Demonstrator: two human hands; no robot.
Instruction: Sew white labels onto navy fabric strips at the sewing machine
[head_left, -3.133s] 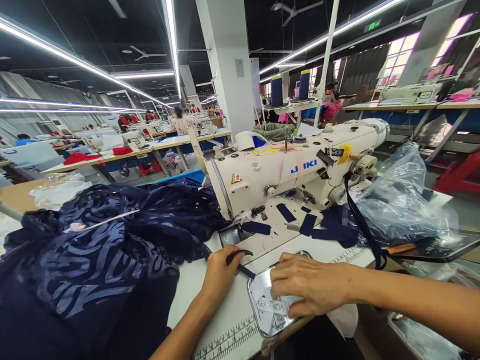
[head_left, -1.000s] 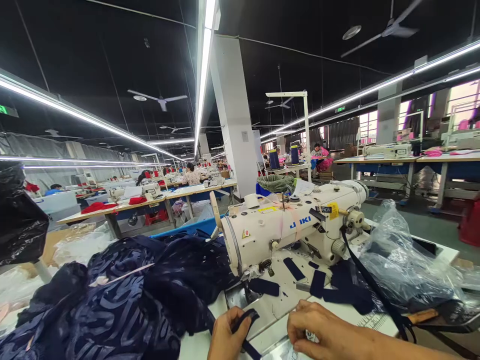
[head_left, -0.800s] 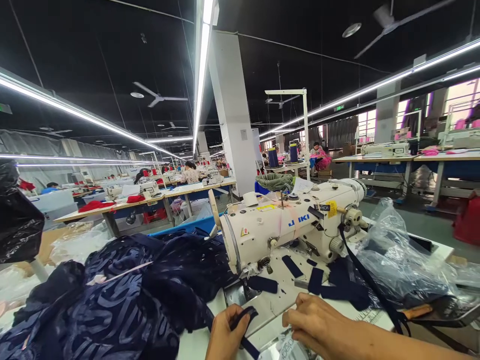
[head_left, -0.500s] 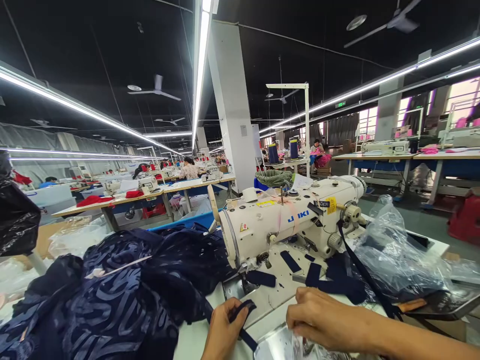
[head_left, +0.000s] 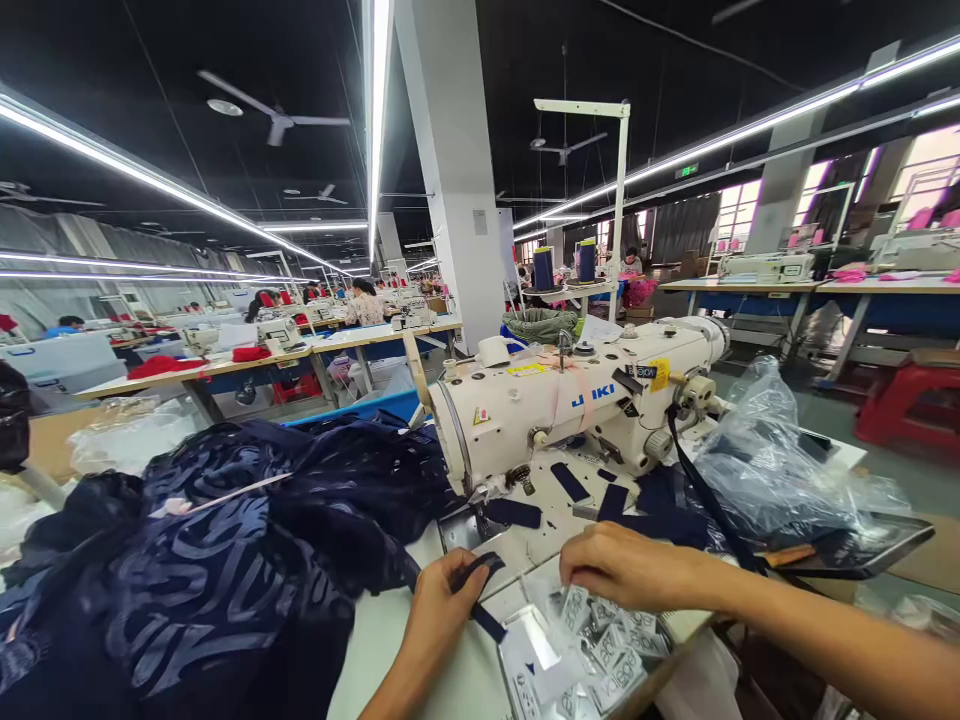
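Left hand [head_left: 442,603]: thumb and index pinching 1 navy strip [head_left: 489,624], just in front of the machine bed, between garment and tray. Long axis: flat tail slants from the fingers toward the near right, end at the tray's left edge. Upper part curls over the fingertips, pointing right.

Right hand [head_left: 626,565]: palm down, fingertips bunched, pinching the top of 1 printed label [head_left: 576,608] over the metal tray [head_left: 538,633]. Other fingers curled, not spread.

Edges/room: tray sits by the table's near edge. Bare tabletop [head_left: 394,640] between navy garment [head_left: 195,600] and tray. Gap between the 2 hands shows bed and tray corner. Sewing machine [head_left: 499,410] blocks the far side, its arm running away to the right. Right side tight: clear plastic bag [head_left: 772,450] and black strap [head_left: 701,490].

Counts: 1 strip in hand, 1 tray, 1 machine, 1 plastic bag, 2 navy thread cones [head_left: 544,270] behind. On the bed: 3 long navy pieces [head_left: 570,482], 1 small one, plus overlapping navy fabric [head_left: 667,525] at right, layers not countable. White labels [head_left: 621,675] overlap in the tray, count unclear.
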